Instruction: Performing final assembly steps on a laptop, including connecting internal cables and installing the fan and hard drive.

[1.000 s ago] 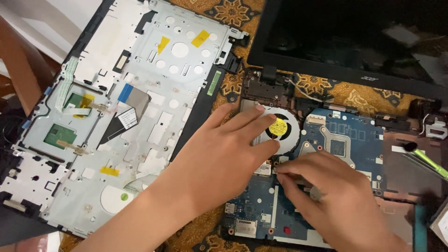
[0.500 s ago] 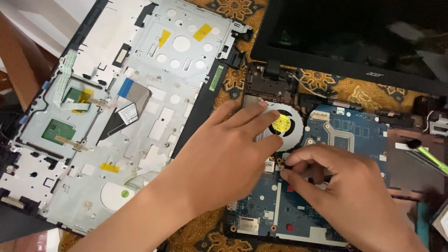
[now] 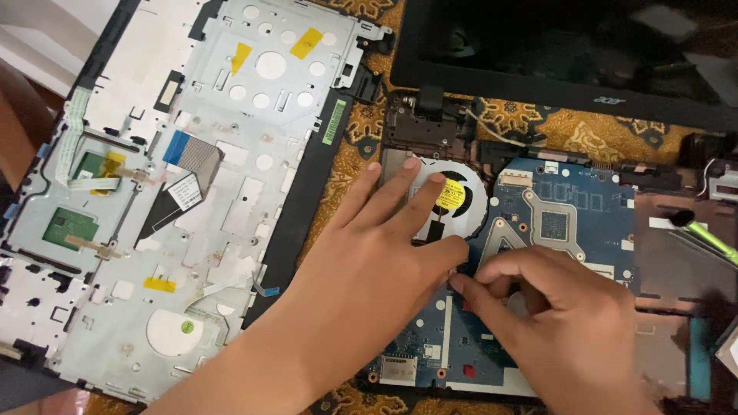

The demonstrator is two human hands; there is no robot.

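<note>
A blue laptop motherboard (image 3: 573, 219) lies on a patterned cloth, with a round cooling fan (image 3: 461, 201) bearing a yellow sticker at its left end. My left hand (image 3: 377, 253) rests flat with fingers spread over the fan and the board's left edge. My right hand (image 3: 538, 307) is curled over the middle of the board, thumb and forefinger pinched together on something small just below the fan; what it pinches is hidden by the fingers.
An upturned laptop palmrest cover (image 3: 192, 184) with silver shielding, ribbon cables and yellow tape lies at left. The black screen panel (image 3: 569, 54) lies at the top right. A green-handled tool (image 3: 711, 238) rests at the right edge. A patterned brown and gold cloth (image 3: 584, 138) lies underneath.
The view has shifted slightly. My right hand has moved up and left towards the fan and pinched its fingers. My left hand stays on the fan.
</note>
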